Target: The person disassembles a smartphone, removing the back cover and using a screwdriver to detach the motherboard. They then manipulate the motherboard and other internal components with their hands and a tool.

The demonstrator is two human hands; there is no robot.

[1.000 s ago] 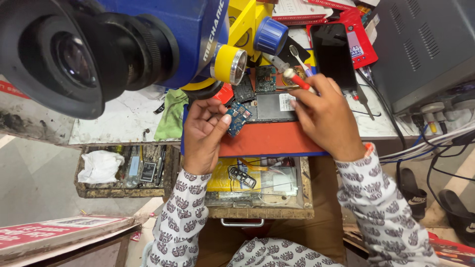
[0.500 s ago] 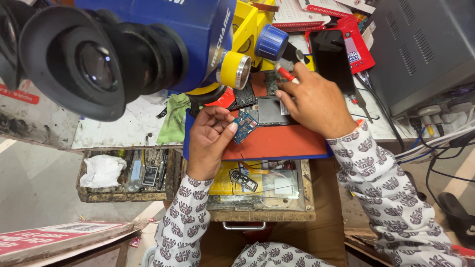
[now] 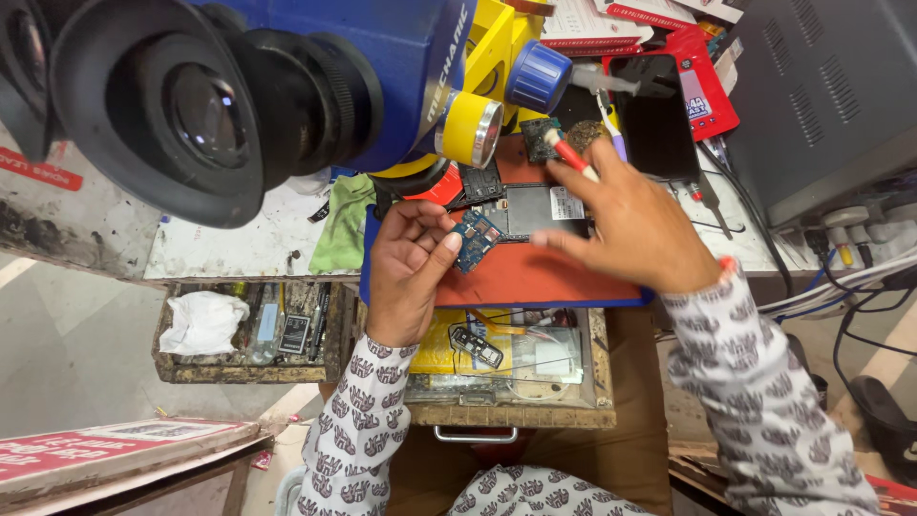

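**Small blue circuit board held over the red mat**

The blue circuit board [image 3: 477, 239] is pinched between the thumb and fingertips of the left hand [image 3: 409, 268], just above the red mat [image 3: 535, 277]. Its long axis runs from about 7 o'clock to 1 o'clock. The left hand is nearer, since it grips the board already; from this hand the board lies at 2 o'clock.

The right hand [image 3: 630, 225] is at 3 o'clock from the board, close but apart. It holds a red-handled tool [image 3: 570, 153] between thumb and first finger, pointing to 11 o'clock, while the other fingers are spread and rest on an opened phone [image 3: 535, 208] on the mat.

At 1 o'clock lies a second phone with a dark screen [image 3: 654, 119], and beside it a red flat package [image 3: 707, 96] with a white label. At 12 o'clock more red-and-white packets [image 3: 611, 14] lie stacked. At 9 o'clock a green cloth [image 3: 339, 225] lies on the table. At 6 o'clock an open drawer [image 3: 506, 368] holds small parts on a yellow sheet. The big blue and yellow microscope [image 3: 287, 86] fills the upper left. At 7 o'clock, far away, there is a red sign with white letters [image 3: 105, 449].
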